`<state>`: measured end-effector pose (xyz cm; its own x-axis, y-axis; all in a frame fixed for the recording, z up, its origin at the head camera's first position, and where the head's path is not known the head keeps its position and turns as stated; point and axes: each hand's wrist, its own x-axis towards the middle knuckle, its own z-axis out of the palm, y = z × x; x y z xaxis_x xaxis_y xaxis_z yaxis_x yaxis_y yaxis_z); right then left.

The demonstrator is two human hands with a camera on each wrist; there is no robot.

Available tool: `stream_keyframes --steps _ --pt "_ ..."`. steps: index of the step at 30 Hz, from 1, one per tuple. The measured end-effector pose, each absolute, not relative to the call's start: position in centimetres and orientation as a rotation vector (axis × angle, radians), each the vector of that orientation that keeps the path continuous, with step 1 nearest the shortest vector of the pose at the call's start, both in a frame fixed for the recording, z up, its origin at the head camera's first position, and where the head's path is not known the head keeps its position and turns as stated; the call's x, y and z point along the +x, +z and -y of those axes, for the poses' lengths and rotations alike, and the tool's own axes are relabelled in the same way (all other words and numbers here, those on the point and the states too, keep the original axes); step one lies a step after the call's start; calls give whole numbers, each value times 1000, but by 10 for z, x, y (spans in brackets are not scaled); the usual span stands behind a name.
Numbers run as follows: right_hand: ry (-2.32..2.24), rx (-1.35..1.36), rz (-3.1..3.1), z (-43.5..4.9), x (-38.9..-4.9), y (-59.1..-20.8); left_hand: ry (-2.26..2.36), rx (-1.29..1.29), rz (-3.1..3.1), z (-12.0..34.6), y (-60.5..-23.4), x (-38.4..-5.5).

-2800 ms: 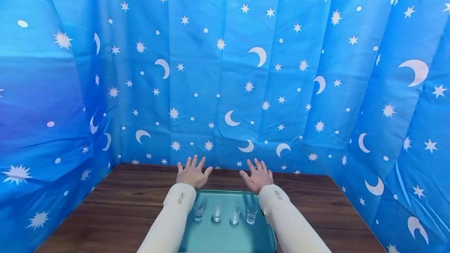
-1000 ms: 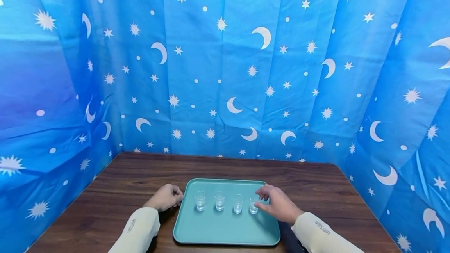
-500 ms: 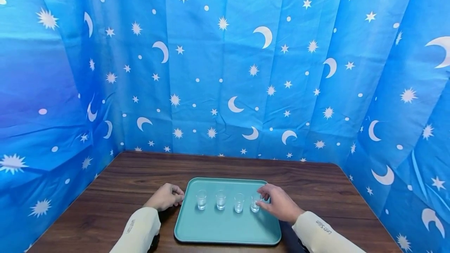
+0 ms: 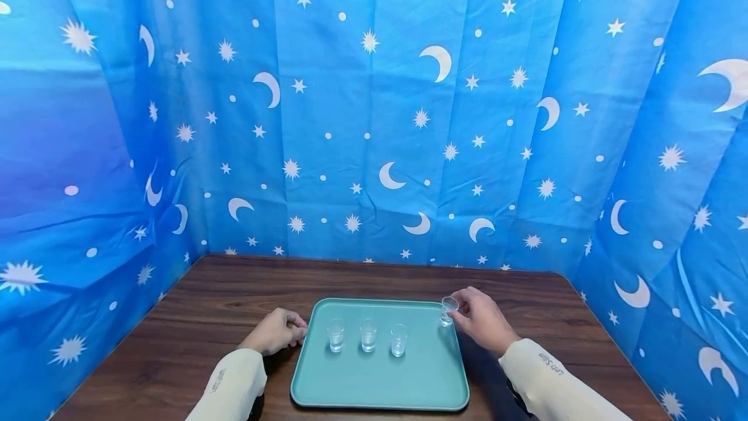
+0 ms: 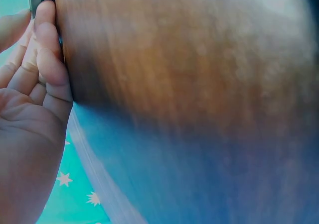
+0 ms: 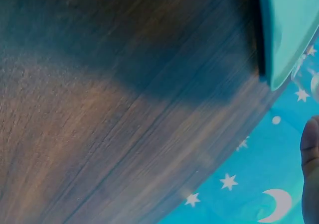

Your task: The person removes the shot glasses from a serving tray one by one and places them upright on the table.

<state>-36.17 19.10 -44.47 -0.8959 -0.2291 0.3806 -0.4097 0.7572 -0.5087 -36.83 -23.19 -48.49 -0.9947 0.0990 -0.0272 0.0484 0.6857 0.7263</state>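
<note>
My right hand [image 4: 482, 322] pinches a small clear shot glass [image 4: 447, 318] between thumb and fingers, over the back right corner of the green tray [image 4: 380, 385]. The glass is upright, with clear liquid showing low in it. Left of it, three similar shot glasses stand in a row on the tray: one on the left [image 4: 336, 336], one in the middle [image 4: 368, 336] and one on the right [image 4: 398, 342]. At the tray's left rim, my left hand [image 4: 273, 331] grips the edge; the left wrist view shows thumb and forefinger meeting at the rim. The right wrist view catches only a bit of that hand [image 6: 310, 149].
The tray lies on a dark wooden table [image 4: 234, 291]. A blue cloth [image 4: 350, 115] with white stars and moons hangs behind the table and along both sides.
Both hands came back from their reach beyond the tray. The left went to the tray's rim. The right took the rightmost shot glass and carried it toward the back right corner.
</note>
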Motion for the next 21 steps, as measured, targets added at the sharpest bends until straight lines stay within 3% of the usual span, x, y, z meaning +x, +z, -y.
stream_keyframes --steps 12,21 --pt "787 281 2657 -203 -380 -455 1216 121 -2772 235 -484 -370" --pt "767 263 2709 -201 -383 -457 1223 126 -2761 235 -484 -372"
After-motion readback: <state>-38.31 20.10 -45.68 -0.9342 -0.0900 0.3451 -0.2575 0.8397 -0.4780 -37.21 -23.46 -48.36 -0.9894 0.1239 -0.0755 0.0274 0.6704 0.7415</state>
